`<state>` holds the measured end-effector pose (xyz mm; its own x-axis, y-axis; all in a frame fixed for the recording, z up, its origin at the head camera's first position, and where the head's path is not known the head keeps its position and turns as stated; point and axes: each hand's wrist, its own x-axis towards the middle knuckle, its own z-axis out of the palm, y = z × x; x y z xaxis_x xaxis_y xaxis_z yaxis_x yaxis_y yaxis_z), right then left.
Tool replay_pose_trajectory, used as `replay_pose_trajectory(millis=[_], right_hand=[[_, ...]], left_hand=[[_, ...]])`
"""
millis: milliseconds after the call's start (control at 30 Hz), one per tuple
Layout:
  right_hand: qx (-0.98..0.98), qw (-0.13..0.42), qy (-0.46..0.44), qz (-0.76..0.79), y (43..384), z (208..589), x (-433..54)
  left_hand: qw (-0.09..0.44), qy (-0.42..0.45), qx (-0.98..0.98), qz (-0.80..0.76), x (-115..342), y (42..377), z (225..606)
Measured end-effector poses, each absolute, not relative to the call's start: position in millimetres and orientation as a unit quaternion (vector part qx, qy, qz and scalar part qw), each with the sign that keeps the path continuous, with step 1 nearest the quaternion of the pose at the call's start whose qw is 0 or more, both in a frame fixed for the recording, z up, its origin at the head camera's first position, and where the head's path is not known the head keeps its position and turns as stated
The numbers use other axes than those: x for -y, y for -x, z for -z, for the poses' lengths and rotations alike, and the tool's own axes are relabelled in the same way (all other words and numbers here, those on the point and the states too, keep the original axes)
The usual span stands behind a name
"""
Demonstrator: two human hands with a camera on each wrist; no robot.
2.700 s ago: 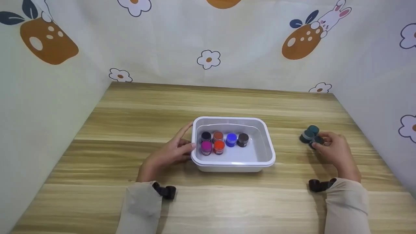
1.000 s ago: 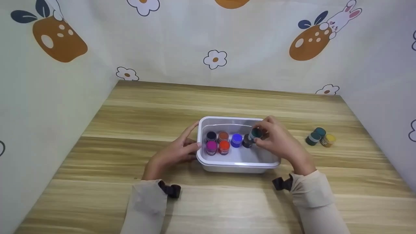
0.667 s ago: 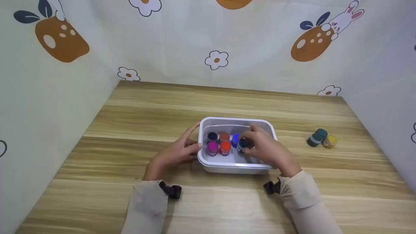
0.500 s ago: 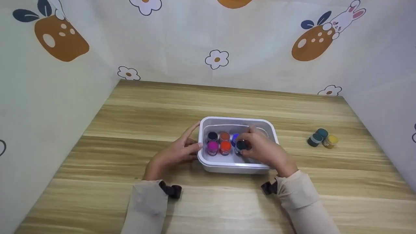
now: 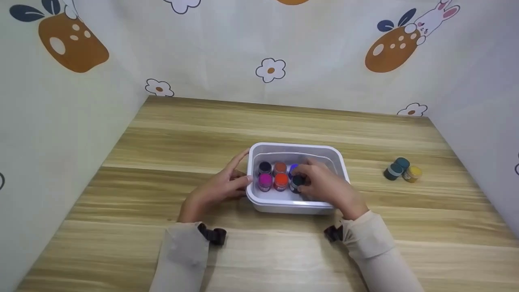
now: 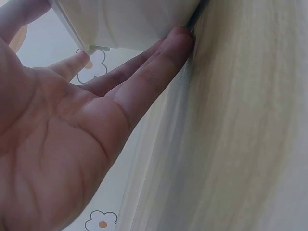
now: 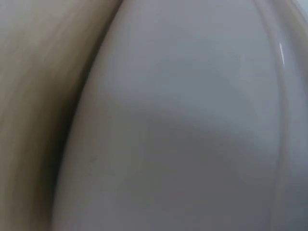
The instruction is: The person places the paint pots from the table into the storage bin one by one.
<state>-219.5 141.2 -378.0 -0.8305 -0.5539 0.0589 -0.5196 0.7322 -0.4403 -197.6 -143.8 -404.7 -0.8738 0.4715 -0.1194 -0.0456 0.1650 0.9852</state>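
Note:
My right hand (image 5: 330,186) reaches into a white plastic box (image 5: 298,202) and pinches a small paint jar with a dark green lid (image 5: 296,184). That jar stands just right of a red-orange jar (image 5: 280,181). A magenta jar (image 5: 265,181), a black-lidded jar (image 5: 264,168), a brown-orange jar (image 5: 279,168) and a partly covered blue jar (image 5: 292,168) are also inside. My left hand (image 5: 217,190) rests against the box's left side, thumb at the rim. In the left wrist view its extended fingers (image 6: 149,82) touch the outer wall. The right wrist view shows only the box wall (image 7: 183,120) and table.
On the table's right stand two dark green jars, a nearer one (image 5: 393,172) and one behind (image 5: 402,163), beside a yellow-lidded jar (image 5: 412,173). The wooden table (image 5: 194,134) meets patterned curtain walls (image 5: 211,48) at the back and sides.
My right hand took a dark-lidded jar from the group on the right, carried it left into the box and brought it beside the red-orange jar. My left hand stayed at the box.

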Motion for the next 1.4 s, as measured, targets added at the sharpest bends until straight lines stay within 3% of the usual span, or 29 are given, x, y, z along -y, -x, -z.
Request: replay_pose_trajectory(millis=[167, 367, 733, 1033, 1400], right_hand=[[-0.928, 0.018, 0.282, 0.243, 219, 364, -153], [-0.928, -0.075, 0.216, 0.293, 220, 345, -195], [-0.932, -0.162, 0.111, 0.305, 218, 354, -281], [-0.939, -0.125, -0.003, 0.321, 217, 374, -333], [-0.941, -0.098, -0.022, 0.323, 222, 387, -350]], left_hand=[[0.204, -0.145, -0.733, -0.633, 144, 197, 405], [0.206, -0.147, -0.728, -0.637, 144, 198, 406], [0.214, -0.145, -0.731, -0.631, 143, 199, 408], [0.203, -0.152, -0.734, -0.63, 145, 199, 408], [0.211, -0.155, -0.722, -0.64, 145, 199, 407]])
